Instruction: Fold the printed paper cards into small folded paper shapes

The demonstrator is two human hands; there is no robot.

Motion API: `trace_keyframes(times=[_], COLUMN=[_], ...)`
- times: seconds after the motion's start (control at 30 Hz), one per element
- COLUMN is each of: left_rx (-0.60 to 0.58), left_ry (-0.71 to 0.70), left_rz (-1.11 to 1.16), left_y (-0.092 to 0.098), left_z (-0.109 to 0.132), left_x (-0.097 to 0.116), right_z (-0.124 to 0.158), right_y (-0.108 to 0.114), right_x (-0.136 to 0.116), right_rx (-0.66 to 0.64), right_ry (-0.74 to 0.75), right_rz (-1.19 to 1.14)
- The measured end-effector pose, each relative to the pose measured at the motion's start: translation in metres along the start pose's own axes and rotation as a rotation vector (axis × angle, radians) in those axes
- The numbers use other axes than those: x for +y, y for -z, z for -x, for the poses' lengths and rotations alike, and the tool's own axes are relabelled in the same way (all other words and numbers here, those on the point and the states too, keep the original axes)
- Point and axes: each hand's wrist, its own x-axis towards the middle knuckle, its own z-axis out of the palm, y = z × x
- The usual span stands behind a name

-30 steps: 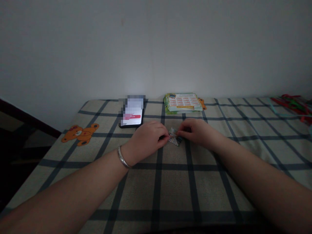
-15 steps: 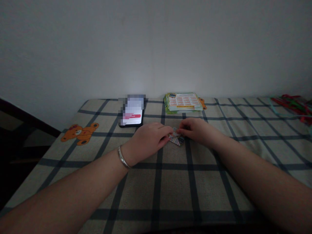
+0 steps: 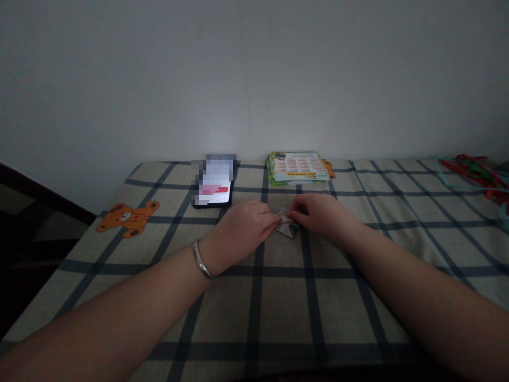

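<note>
Pinching small printed paper (image 3: pixel 287 229) in narrow grip of left hand (image 3: pixel 244 225) and right hand (image 3: pixel 320 215); apparently partly folded, not yet released; cannot tell how much remains.

This looks like a room in a home, going by the checked cloth (image 3: pixel 284 313), the orange bear (image 3: pixel 128 218) on it, the phone (image 3: pixel 219 198) and the plain wall (image 3: pixel 254 79).

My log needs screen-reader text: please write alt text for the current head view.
A left hand and right hand appear to pinch a small printed piece over a checked tablecloth. Beyond them lie a lit phone, left, and a stack of printed cards.
</note>
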Motion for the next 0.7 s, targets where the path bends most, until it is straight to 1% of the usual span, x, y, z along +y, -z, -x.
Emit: trace_keyframes(times=[0.13, 0.3, 0.43, 0.53, 0.63, 0.7], left_rx=[-0.004, 0.024, 0.036, 0.029, 0.047, 0.077], left_ry=[0.011, 0.041, 0.006, -0.010, 0.007, 0.040], left_rz=[-0.040, 0.024, 0.039, 0.051, 0.079, 0.105], left_y=[-0.003, -0.004, -0.003, -0.004, -0.005, -0.005], left_z=[-0.002, -0.002, -0.002, -0.002, -0.002, -0.002], left_x=[0.001, 0.000, -0.002, -0.004, -0.004, -0.004], right_z=[0.001, 0.003, 0.003, 0.002, 0.001, 0.001], right_y=[-0.001, -0.001, -0.003, -0.006, -0.007, -0.006], right_x=[-0.001, -0.004, -0.004, 0.001, 0.010, 0.015], right_rx=[0.019, 0.036, 0.057, 0.079, 0.026, 0.000], right_ry=[0.004, -0.003, 0.030, 0.049, 0.066, 0.123], right_rz=[0.033, -0.008, -0.046, -0.080, -0.142, -0.164])
